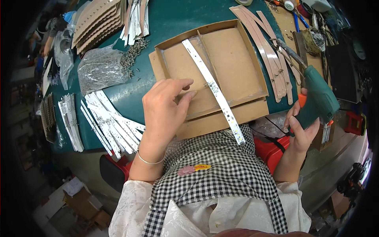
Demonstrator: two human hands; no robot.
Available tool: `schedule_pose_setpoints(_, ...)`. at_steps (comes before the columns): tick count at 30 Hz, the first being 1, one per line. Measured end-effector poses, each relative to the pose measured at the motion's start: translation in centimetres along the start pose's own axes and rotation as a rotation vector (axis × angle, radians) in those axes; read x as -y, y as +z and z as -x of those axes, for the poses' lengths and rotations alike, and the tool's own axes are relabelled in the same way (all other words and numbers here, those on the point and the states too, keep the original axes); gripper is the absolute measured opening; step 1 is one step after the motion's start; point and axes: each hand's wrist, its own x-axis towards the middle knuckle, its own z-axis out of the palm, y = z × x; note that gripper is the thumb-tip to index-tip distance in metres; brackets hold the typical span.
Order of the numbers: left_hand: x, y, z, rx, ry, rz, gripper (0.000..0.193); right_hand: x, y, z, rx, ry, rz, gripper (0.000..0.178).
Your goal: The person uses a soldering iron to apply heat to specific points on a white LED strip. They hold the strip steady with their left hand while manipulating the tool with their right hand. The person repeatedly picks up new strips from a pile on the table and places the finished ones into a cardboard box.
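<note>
My left hand (167, 104) hovers over the left part of a shallow cardboard tray (237, 59). Its thumb and index finger are apart, with nothing visible between them. Across the tray lies a long white LED strip (215, 89), its near end reaching over the tray's front edge toward my apron. A small metal pin (206, 84) sticks out from the strip's left side, near my left fingertips. On the right, my right hand (302, 126) grips a green soldering gun (316, 93) with an orange trigger. Its metal barrel and a thinner tube point up and left, above some copper-coloured strips.
Copper-coloured strips (262, 47) lie right of the tray. Left are piles of white strips (112, 122), a plastic bag (100, 69) and loose small screws (134, 53). Stacked wavy-edged boards (96, 23) stand at the back left. Tools (296, 21) crowd the far right.
</note>
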Motion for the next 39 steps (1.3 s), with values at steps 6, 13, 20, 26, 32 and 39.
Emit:
schedule_pose_setpoints(6, 0.5, 1.8, -0.3, 0.057, 0.07, -0.132, 0.028, -0.3, 0.4, 0.7, 0.024, 0.021, -0.06, 0.074)
schedule_pose_setpoints(13, 1.1, 3.8, -0.7, 0.059, 0.073, -0.113, 0.018, 0.0, 0.7, 2.7, 0.301, 0.176, -0.23, 0.07)
schedule_pose_setpoints(20, 1.5, 4.2, -0.4, 0.031, 0.059, -0.067, 0.014, -0.4, 1.3, 2.8, 0.377, 0.241, -0.205, 0.059)
schedule_pose_setpoints(26, 1.7, 4.3, -0.2, 0.032, 0.063, -0.063, 0.014, -0.5, 1.4, 2.5, 0.41, 0.298, -0.152, 0.056)
schedule_pose_setpoints(32, 1.7, 4.4, -0.2, 0.007, 0.089, -0.068, 0.014, -0.2, 1.5, 2.5, 0.388, 0.377, -0.134, 0.056)
schedule_pose_setpoints(39, 1.6, 4.6, 0.0, -0.015, 0.175, -0.145, 0.013, -1.0, 1.1, 2.2, 0.395, 0.231, -0.181, 0.063)
